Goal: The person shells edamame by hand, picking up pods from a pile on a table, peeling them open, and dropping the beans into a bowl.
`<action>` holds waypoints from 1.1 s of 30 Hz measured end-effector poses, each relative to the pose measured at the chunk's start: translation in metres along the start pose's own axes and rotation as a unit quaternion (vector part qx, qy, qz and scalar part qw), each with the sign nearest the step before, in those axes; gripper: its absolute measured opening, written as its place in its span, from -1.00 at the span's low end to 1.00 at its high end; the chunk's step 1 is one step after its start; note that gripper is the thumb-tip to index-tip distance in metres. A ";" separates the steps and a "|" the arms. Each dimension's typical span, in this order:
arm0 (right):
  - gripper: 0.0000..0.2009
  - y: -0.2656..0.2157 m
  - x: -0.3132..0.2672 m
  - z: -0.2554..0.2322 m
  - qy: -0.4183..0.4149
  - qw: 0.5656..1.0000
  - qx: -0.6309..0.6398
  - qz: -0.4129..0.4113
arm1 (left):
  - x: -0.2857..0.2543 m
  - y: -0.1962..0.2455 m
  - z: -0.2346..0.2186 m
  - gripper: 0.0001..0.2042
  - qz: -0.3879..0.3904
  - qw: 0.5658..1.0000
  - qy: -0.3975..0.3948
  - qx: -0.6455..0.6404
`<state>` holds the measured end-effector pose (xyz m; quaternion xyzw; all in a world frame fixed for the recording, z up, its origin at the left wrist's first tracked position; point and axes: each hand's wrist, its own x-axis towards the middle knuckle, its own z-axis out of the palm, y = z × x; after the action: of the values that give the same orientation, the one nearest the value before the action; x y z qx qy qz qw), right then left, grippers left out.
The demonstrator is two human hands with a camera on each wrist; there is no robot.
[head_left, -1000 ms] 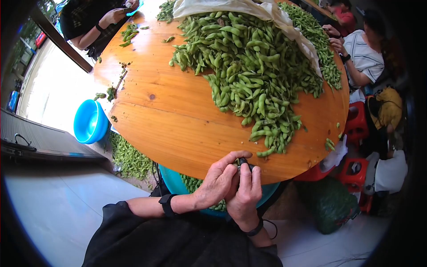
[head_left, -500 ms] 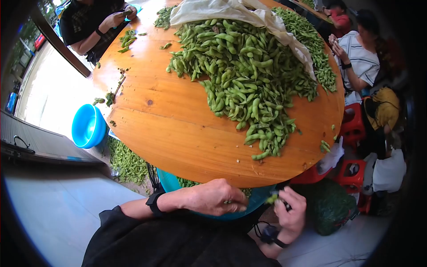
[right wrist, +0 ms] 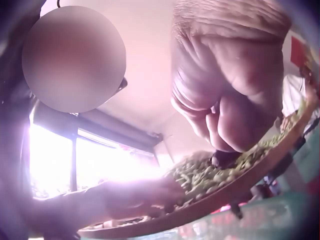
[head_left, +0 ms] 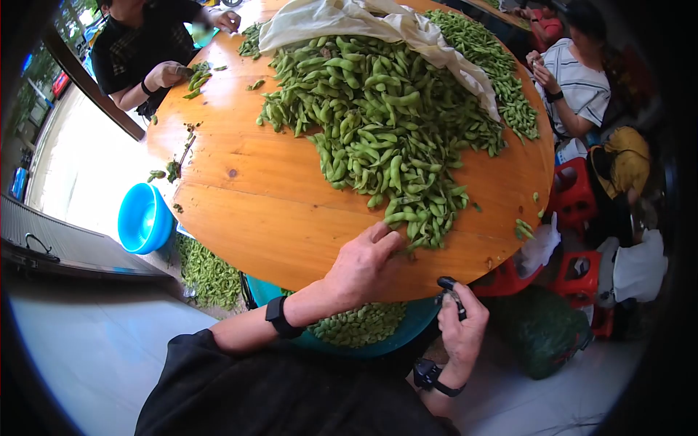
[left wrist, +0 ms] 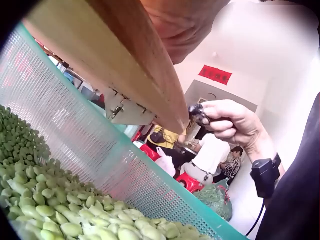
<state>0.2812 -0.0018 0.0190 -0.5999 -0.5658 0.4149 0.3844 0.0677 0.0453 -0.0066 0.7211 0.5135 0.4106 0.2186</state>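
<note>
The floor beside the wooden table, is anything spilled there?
Maybe: pale green bean pods lie heaped on the floor near the round blue plastic bowl. That looks odd because other green pods are piled on the round orange-brown wooden table, though it may be deliberate.

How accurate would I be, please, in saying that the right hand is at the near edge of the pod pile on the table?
The side is wrong: the head view shows the left hand at the near edge of the pod pile on the table.

Green pods (head_left: 363, 120) heaped loose on the bench (head_left: 254, 203). Shelled beans (left wrist: 75, 212) piled in a teal mesh basket (left wrist: 77, 115) below.
</note>
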 end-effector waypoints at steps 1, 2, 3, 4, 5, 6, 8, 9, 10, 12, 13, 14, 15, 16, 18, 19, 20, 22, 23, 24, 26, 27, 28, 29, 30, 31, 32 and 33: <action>-0.79 -0.006 0.002 0.012 -0.013 0.996 0.078 0.032 | -0.001 -0.001 -0.004 -0.79 0.001 1.000 -0.002 -0.001; -0.77 -0.011 0.004 0.021 -0.041 0.983 0.168 0.065 | -0.003 0.000 -0.011 -0.82 -0.095 0.975 -0.070 -0.190; -0.76 -0.012 0.007 0.030 -0.055 0.972 0.220 0.062 | -0.005 0.002 -0.019 -0.85 -0.187 0.901 -0.134 -0.368; -0.76 -0.015 0.010 0.037 -0.073 0.958 0.267 0.076 | -0.006 0.008 -0.028 -0.91 -0.223 0.881 -0.143 -0.392; -0.76 -0.017 0.012 0.042 -0.091 0.941 0.314 0.090 | -0.008 0.009 -0.032 -0.91 -0.225 0.880 -0.143 -0.393; -0.76 -0.019 0.015 0.044 -0.092 0.941 0.313 0.093 | -0.011 0.010 -0.036 -0.91 -0.220 0.881 -0.129 -0.398; -0.77 -0.021 0.019 0.049 -0.137 0.910 0.372 0.119 | -0.016 0.009 -0.041 -0.91 -0.218 0.881 -0.112 -0.405; -0.77 -0.022 0.021 0.051 -0.139 0.910 0.371 0.121 | -0.017 0.007 -0.044 -0.91 -0.200 0.898 -0.103 -0.379; -0.78 -0.022 0.022 0.054 -0.153 0.905 0.375 0.133 | -0.019 0.007 -0.045 -0.91 -0.181 0.914 -0.095 -0.351; -0.79 -0.020 0.023 0.056 -0.166 0.899 0.377 0.147 | -0.019 0.010 -0.049 -0.92 -0.169 0.928 -0.089 -0.320; -0.80 -0.017 0.024 0.057 -0.189 0.891 0.384 0.150 | -0.019 0.012 -0.050 -0.93 -0.155 0.942 -0.083 -0.287; -0.81 -0.016 0.025 0.058 -0.211 0.883 0.390 0.153 | -0.018 0.012 -0.051 -0.93 -0.157 0.941 -0.083 -0.288; -0.81 -0.019 0.026 0.060 -0.212 0.883 0.390 0.154 | -0.018 0.012 -0.052 -0.93 -0.146 0.951 -0.075 -0.262; -0.82 -0.024 0.027 0.062 -0.193 0.884 0.394 0.161 | -0.018 0.012 -0.053 -0.93 -0.134 0.960 -0.068 -0.237; -0.84 -0.031 0.029 0.065 -0.174 0.885 0.397 0.169 | -0.017 0.016 -0.058 -0.92 -0.128 0.967 -0.068 -0.211; -0.85 -0.032 0.030 0.066 -0.174 0.885 0.396 0.172 | -0.016 0.017 -0.060 -0.92 -0.120 0.973 -0.067 -0.183; -0.85 -0.033 0.031 0.066 -0.175 0.885 0.395 0.174 | -0.017 0.017 -0.060 -0.92 -0.121 0.974 -0.067 -0.182; -0.84 -0.026 0.031 0.067 -0.185 0.891 0.385 0.155 | -0.019 0.017 -0.060 -0.93 -0.082 0.988 -0.067 -0.112; -0.82 -0.024 0.031 0.067 -0.194 0.896 0.375 0.135 | -0.020 0.019 -0.060 -0.93 -0.082 0.988 -0.067 -0.110; -0.82 -0.023 0.030 0.067 -0.196 0.896 0.376 0.135 | -0.021 0.021 -0.062 -0.94 -0.107 0.977 -0.062 -0.173; -0.81 -0.022 0.028 0.066 -0.209 0.867 0.437 0.119 | -0.024 0.019 -0.065 -0.94 -0.133 0.962 -0.055 -0.233; -0.81 -0.020 0.029 0.066 -0.210 0.866 0.438 0.118 | -0.026 0.014 -0.066 -0.92 -0.219 0.875 -0.082 -0.423; -0.81 -0.016 0.030 0.067 -0.246 0.825 0.492 0.129 | -0.028 0.010 -0.066 -0.91 -0.294 0.743 -0.107 -0.592; -0.80 -0.012 0.031 0.068 -0.280 0.780 0.542 0.138 | -0.030 0.008 -0.064 -0.91 -0.294 0.743 -0.108 -0.592; -0.79 -0.006 0.033 0.071 -0.292 0.766 0.554 0.146 | -0.033 0.006 -0.062 -0.92 -0.305 0.681 -0.108 -0.656; -0.79 -0.006 0.034 0.072 -0.292 0.765 0.555 0.145 | -0.036 0.003 -0.060 -0.92 -0.313 0.615 -0.106 -0.716; -0.79 -0.006 0.034 0.073 -0.299 0.779 0.536 0.131 | -0.040 -0.003 -0.056 -0.89 -0.312 0.604 -0.109 -0.725; -0.79 -0.006 0.034 0.074 -0.304 0.792 0.516 0.118 | -0.039 0.000 -0.058 -0.89 -0.312 0.604 -0.108 -0.725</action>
<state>0.2101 0.0323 -0.0041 -0.2174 -0.2800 0.8486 0.3928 0.0149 0.0030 0.0116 0.1616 0.2135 0.4744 0.8386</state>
